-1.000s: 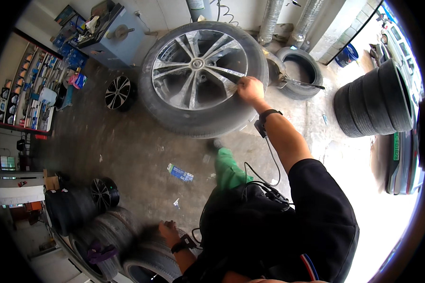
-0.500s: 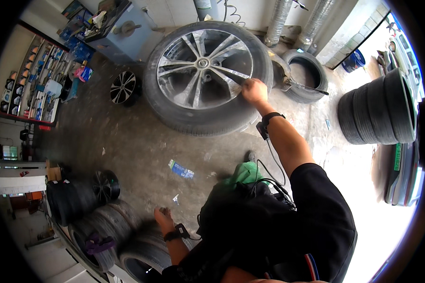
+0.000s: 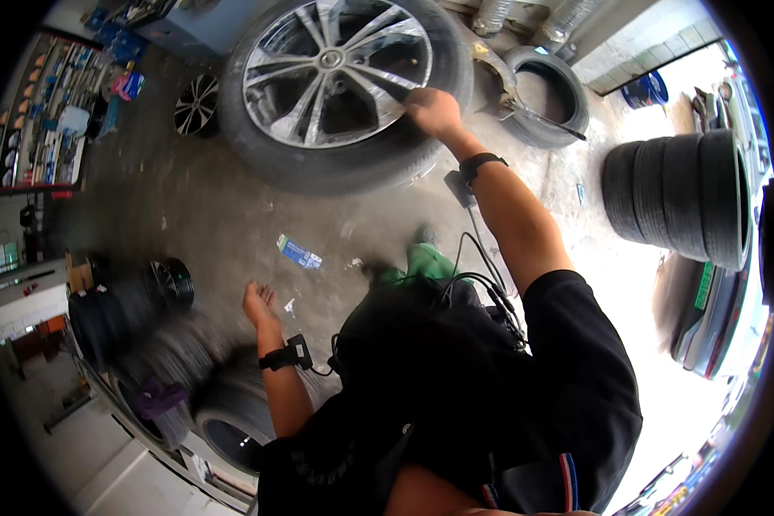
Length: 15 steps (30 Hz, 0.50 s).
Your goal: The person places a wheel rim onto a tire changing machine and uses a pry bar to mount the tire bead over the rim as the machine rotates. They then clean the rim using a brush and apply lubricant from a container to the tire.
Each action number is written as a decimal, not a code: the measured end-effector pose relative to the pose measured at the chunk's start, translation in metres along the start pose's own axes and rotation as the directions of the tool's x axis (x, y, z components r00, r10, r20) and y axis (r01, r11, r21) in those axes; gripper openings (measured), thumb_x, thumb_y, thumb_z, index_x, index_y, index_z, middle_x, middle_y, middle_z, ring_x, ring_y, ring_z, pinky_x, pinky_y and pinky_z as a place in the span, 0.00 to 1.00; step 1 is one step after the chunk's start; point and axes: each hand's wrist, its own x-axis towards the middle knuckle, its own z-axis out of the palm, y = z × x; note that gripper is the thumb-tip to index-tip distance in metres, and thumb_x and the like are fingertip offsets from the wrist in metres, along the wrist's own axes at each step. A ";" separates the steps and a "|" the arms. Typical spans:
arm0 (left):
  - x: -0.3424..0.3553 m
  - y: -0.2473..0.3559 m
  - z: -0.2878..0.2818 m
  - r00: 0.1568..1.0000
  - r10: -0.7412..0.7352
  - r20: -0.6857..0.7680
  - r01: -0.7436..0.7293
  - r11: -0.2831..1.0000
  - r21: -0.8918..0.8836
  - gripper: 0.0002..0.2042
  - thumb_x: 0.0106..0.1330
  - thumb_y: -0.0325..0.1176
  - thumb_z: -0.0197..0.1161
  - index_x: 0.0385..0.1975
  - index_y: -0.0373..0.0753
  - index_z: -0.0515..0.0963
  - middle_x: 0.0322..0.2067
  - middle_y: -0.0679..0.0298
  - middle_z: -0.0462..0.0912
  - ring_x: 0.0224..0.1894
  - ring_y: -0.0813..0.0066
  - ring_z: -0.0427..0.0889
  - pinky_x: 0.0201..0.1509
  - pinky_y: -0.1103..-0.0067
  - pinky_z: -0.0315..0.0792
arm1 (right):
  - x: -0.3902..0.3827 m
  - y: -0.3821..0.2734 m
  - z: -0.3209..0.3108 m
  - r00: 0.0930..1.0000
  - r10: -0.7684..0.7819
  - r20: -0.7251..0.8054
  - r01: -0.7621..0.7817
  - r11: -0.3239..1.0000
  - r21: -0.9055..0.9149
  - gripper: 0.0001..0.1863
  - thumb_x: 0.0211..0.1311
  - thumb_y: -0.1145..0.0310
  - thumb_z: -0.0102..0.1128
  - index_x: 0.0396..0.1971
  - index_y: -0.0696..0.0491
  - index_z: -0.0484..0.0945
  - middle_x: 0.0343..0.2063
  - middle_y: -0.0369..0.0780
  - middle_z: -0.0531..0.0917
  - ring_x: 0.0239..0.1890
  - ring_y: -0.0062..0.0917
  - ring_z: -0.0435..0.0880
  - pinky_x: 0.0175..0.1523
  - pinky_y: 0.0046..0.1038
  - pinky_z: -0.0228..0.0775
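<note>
A large car wheel [image 3: 332,59] with a silver multi-spoke rim and black tyre is in front of me, tilted toward me. Its near tyre wall is smeared by motion. My right hand [image 3: 433,112] is closed at the right side of the rim, its fingers bent around the end of a spoke; the fingertips are partly hidden. Low on the left, my left hand [image 3: 261,306] hangs away from the wheel with its fingers loosely apart and nothing visible in it. Both wrists wear dark bands with small boxes and cables.
Stacked tyres [image 3: 675,193] stand at the right, and one tyre [image 3: 546,95] lies behind the wheel. More tyres [image 3: 245,421] are near my left arm. A black-and-silver rim [image 3: 197,106] stands far left. A blue-white wrapper [image 3: 299,252] lies on the floor.
The whole view has shifted, with the wheel now higher and further left. My left arm has come forward and shows more. The right hand remains at the rim.
</note>
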 end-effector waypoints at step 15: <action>-0.144 0.099 0.216 0.566 0.451 0.690 -0.816 0.427 0.390 0.18 0.72 0.34 0.61 0.57 0.31 0.75 0.52 0.51 0.81 0.54 0.61 0.81 0.57 0.69 0.75 | -0.064 0.133 -0.050 0.874 0.484 0.041 -0.456 0.787 0.416 0.16 0.55 0.60 0.61 0.36 0.54 0.90 0.35 0.50 0.89 0.42 0.43 0.89 0.53 0.37 0.79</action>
